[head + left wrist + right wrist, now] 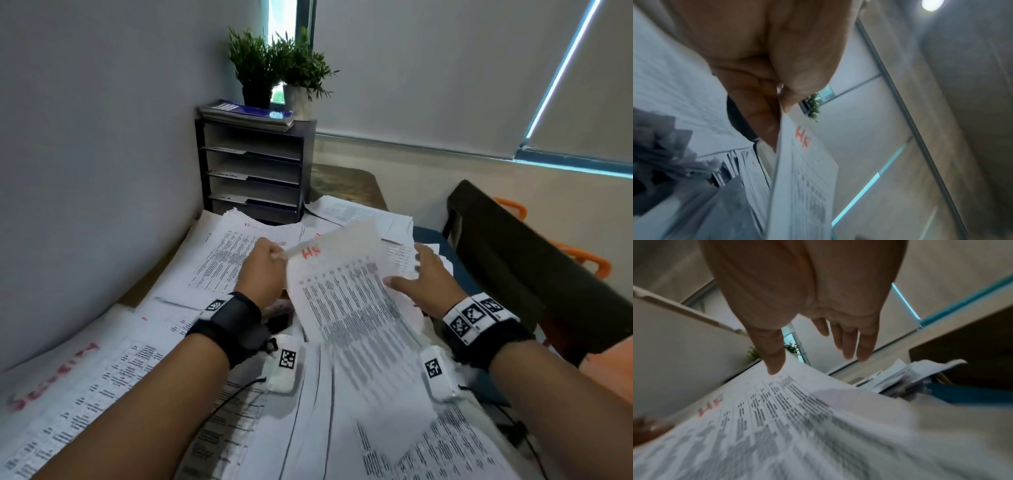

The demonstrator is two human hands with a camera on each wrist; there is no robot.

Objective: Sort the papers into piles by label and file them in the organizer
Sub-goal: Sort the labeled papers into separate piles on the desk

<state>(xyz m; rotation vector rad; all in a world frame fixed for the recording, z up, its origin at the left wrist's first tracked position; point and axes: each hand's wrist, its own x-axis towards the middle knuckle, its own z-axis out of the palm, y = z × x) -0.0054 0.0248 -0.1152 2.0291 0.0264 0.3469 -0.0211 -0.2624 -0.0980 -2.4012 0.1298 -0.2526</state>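
Two hands work over the tabletop, which is spread with printed papers. Our left hand pinches the top corner of a sheet marked "HR" in red, thumb against curled fingers, lifting it above the loose papers. Our right hand lies flat, fingers straight, its thumb touching the sheet's right edge; that grip holds nothing. At the far left corner stands the dark organizer, with two potted plants on top.
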